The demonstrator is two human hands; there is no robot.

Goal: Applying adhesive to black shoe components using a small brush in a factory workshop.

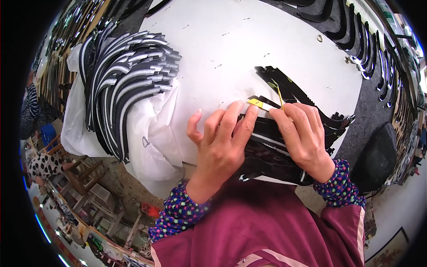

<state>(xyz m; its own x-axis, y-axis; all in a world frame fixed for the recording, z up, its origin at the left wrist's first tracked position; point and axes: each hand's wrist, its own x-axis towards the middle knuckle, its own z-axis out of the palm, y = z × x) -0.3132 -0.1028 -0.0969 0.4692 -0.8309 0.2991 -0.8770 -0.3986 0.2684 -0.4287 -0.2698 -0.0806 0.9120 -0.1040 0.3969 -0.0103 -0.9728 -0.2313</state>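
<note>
My left hand [221,141] presses its fingers flat on a black strip-shaped piece [262,138] lying on the white table [249,40], fingertips by a yellowish glued end [258,103]. My right hand [302,133] pinches a thin yellow stick [280,97] whose tip points away from me above that end. Under and beyond both hands lies a fanned pile of black curved pieces [293,89]. My palms hide most of the piece being worked.
A large fanned stack of black-and-white curved pieces [124,84] rests on white plastic sheeting [151,142] at the table's left. More black curved pieces [360,44] line a dark surface at the far right. A black rounded object [378,155] sits right of the table edge.
</note>
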